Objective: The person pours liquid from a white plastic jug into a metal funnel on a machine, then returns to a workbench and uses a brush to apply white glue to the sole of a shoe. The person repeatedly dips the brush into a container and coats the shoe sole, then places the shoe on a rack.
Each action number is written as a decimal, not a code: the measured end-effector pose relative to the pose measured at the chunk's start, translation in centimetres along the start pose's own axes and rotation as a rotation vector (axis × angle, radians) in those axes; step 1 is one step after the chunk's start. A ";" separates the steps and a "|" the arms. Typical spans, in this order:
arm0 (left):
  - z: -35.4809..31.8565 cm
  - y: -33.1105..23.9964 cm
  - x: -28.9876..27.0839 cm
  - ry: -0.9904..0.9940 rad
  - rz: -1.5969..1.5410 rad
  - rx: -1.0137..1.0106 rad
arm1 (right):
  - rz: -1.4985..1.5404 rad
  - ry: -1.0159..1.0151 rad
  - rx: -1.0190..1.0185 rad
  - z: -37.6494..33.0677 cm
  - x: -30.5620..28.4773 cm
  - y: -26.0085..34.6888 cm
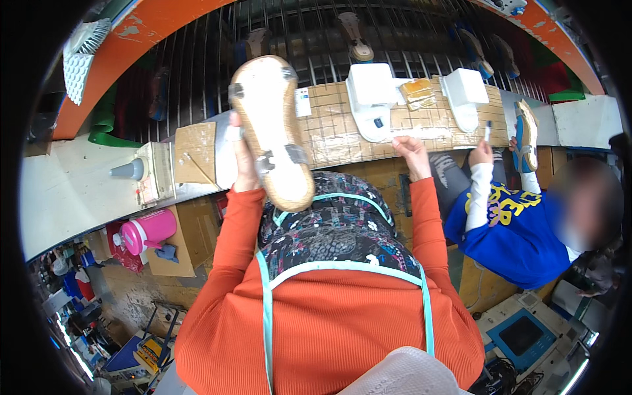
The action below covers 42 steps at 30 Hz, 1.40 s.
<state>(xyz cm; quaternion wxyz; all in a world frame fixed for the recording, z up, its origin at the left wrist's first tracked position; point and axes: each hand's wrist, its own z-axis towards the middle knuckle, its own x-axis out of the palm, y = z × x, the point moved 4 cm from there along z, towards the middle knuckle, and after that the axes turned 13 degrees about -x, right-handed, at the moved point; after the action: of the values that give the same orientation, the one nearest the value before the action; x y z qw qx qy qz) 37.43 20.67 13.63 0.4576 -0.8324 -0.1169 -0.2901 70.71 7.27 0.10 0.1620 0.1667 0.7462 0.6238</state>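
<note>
My left hand (243,155) is closed around the edge of a sandal (275,118), held up over the bench front. The sandal has a broad pale face, a tan rim and grey straps at both sides. Over the bench's front edge, my right hand (413,153) is pinched around the pale handle of a small brush. Its dark blue tip (378,123) shows against the foot of a white dispenser-shaped container (370,92); the handle is hard to make out against the white.
Cardboard (329,125) covers the bench, bearing a second white container (465,99) and an amber block (418,93). Behind, sandals lie on a rack of metal rods (303,49). At right, a co-worker (510,210) holds a brush and a sandal. A pink jug (148,232) stands left.
</note>
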 end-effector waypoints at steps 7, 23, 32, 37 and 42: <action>0.4 0.6 4.4 0.272 0.122 -0.032 | -0.538 -0.239 -1.032 -4.1 6.2 20.6; -0.9 -2.2 4.8 0.214 0.612 0.315 | -0.420 -0.051 -1.039 -3.8 13.7 24.1; -1.0 -3.3 4.1 0.202 0.710 0.249 | -0.354 -0.038 -1.143 -0.9 14.9 25.1; -0.9 -3.8 4.4 0.240 0.532 0.217 | -0.432 0.066 -1.232 -0.8 14.6 25.2; -0.8 -4.4 4.9 0.292 0.461 0.133 | -0.486 0.075 -1.283 -1.3 14.3 25.1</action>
<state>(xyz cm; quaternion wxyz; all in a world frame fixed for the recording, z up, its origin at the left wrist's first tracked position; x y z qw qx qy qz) 39.03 22.14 19.94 0.5770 -0.7547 0.1240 -0.2867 58.55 16.74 24.60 0.3381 -0.1559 0.2504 0.8937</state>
